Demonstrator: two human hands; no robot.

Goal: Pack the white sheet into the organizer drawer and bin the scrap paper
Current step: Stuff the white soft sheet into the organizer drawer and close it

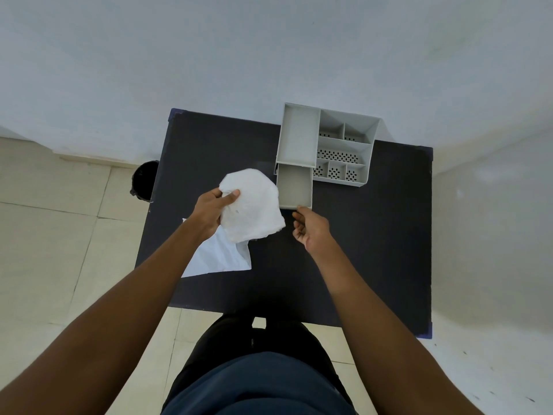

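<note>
White sheet (253, 205) in left grip (214, 209)

Left hand (213, 211) gripping crumpled white sheet (253, 205) above black table (374, 235). Right hand (311, 230) fingertips at pulled-out organizer drawer (294, 187).

The white sheet (254, 205) is crumpled into a loose bundle, raised above the tabletop just left of the organizer drawer (294, 187), which is pulled out of the grey organizer (326, 145) toward the viewer, empty inside. The scrap paper (218, 259), a flat creased white piece, lies on the tabletop's left near area, partly under the bundle. The black bin (145, 181) stands on the floor beside the tabletop's left edge.
</note>
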